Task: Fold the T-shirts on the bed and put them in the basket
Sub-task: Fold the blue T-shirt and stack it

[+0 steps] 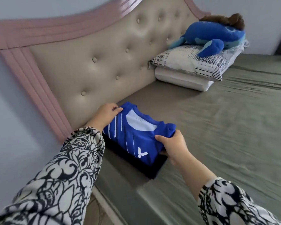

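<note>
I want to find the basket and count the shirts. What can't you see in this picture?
- The basket: nowhere in the head view, so its place is unknown.
- The dark thing under the folded blue T-shirt: mostly covered by it, so what it is cannot be told.
- The right hand: its fingers go under the shirt, hidden.
- The left hand: fingertips pinch the shirt's edge.

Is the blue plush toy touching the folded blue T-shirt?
Apart. The head view shows the blue plush toy lying on the checked pillow, with bare green sheet between it and the folded blue T-shirt.
</note>
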